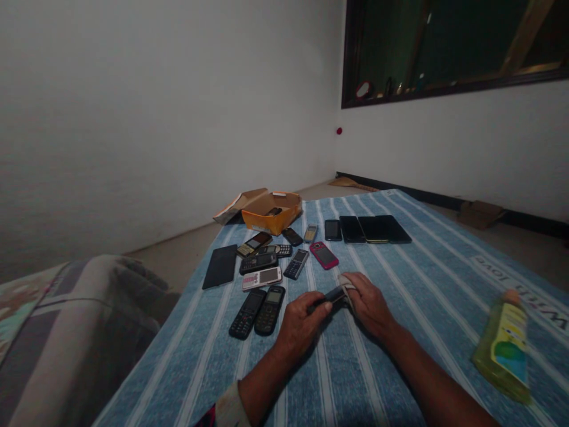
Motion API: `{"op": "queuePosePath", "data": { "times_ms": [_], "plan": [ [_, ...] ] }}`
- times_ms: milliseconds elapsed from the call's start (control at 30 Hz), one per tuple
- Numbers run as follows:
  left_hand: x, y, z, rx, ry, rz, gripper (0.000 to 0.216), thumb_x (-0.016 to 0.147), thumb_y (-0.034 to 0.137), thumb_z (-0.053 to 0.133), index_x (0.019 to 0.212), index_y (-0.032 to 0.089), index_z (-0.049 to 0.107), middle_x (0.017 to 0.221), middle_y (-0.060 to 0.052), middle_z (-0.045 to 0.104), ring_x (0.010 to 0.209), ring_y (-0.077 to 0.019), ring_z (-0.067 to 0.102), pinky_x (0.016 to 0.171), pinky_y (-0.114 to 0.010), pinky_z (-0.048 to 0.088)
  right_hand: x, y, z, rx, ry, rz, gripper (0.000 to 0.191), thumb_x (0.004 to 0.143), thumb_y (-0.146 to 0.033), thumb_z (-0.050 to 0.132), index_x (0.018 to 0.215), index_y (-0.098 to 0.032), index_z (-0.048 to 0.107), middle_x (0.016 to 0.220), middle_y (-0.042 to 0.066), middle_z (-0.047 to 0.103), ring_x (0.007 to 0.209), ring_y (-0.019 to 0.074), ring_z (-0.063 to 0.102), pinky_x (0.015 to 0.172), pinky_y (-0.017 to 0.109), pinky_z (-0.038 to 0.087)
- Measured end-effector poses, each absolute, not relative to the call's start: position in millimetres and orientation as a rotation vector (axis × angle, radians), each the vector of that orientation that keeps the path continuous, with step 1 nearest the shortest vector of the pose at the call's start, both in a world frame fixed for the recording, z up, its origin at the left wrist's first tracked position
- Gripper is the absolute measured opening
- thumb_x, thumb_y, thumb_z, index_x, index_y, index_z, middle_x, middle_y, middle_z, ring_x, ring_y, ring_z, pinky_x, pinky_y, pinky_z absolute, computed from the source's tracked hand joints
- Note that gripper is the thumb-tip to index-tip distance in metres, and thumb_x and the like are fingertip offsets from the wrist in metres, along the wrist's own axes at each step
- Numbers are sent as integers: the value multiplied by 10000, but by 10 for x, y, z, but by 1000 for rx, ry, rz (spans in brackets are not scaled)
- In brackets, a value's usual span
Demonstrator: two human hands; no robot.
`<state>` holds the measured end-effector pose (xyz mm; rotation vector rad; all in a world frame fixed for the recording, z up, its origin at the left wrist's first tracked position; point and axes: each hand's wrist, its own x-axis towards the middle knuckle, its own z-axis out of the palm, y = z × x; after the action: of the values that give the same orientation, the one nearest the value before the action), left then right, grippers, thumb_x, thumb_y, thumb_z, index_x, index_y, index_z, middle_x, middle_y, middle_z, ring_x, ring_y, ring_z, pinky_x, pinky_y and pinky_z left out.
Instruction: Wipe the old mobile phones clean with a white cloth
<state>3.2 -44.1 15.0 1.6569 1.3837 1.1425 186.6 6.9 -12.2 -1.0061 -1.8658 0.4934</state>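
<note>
Head view: slim dark phone-like device (pixel 334 295) at centre of frame, between the hands. Left hand (pixel 303 320) pinched firmly on its left end, thumb on top; right hand (pixel 368 301) closed around a pale, soft folded cloth (pixel 346 284) at the other end. Progress: handling of this piece looks unfinished; which others have been dealt with cannot be told. Left of centre: loose cluster of plastic keypad phones (pixel 296 263), including a rounded magenta phone (pixel 324 255). Upper right of centre: neat row of flat, glossy black slabs (pixel 374 230). Above cluster: open orange cardboard box (pixel 267 223). Underneath: blue fabric cover (pixel 347 379), white-striped. Lower right: smooth translucent yellow-green bottle (pixel 502 350), labelled.
</note>
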Motion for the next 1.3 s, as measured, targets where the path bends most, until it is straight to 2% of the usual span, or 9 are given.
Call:
{"op": "queuePosePath", "data": {
  "times_ms": [200,300,433,600,733,867,1000,1100,1300],
  "plan": [
    [45,-357,237,1512,1424,1143,300,812,421,609,860,153,736,784,-45,697,765,-211,622,722,-314,469,1931,153,-84,-1118,-1666,703,327,890,-330,427,1064,-185,663,972,64,693,882,199,642,821,305,491],
    [85,-225,319,1486,1455,1199,318,811,441,598,708,158,699,653,-10,622,663,-169,561,645,-278,430,1946,172,-76,-1147,-1550,835,363,869,-388,460,1075,-179,674,921,49,704,825,194,649,772,293,498],
    [194,40,353,1303,1475,1224,445,778,522,621,511,172,555,486,26,462,493,-127,464,478,-244,341,1943,200,-90,-1155,-1373,940,406,779,-456,574,1018,-157,707,909,65,727,823,216,661,741,298,511],
    [333,220,309,1137,1377,1184,392,734,517,668,609,149,615,488,15,522,379,-99,449,396,-224,291,1944,215,-73,-1248,-1160,1008,414,655,-476,680,899,-147,736,827,73,736,743,230,672,645,295,516],
    [450,168,269,993,1253,1203,374,724,512,647,767,141,653,579,-5,587,445,-90,494,414,-193,282,1963,234,-55,-1212,-873,1168,468,572,-479,748,892,-139,713,685,34,699,569,183,632,494,249,458],
    [607,64,191,921,1152,1202,339,696,458,668,791,133,671,617,-11,596,519,-90,519,458,-180,319,1973,258,-72,-1132,-669,1243,496,521,-451,793,901,-148,693,651,13,686,473,141,582,439,230,438],
    [715,-3,102,893,1073,1222,293,704,398,686,830,133,695,740,-54,672,633,-118,591,512,-180,391,1958,261,-95,-1109,-611,1244,489,521,-422,793,913,-149,691,685,16,696,467,133,576,423,227,432],
    [742,-12,82,868,1060,1219,318,728,406,668,884,130,683,813,-85,715,658,-148,642,540,-208,457,1941,253,-107,-1108,-654,1202,454,553,-414,774,911,-146,697,696,22,700,529,145,610,472,227,462],
    [645,177,169,717,1183,1278,230,790,337,617,860,118,628,730,-100,713,583,-193,676,537,-297,546,1955,224,-108,-1206,-848,1086,396,636,-424,694,916,-144,705,727,36,705,579,161,629,519,243,485]
  ]
}}
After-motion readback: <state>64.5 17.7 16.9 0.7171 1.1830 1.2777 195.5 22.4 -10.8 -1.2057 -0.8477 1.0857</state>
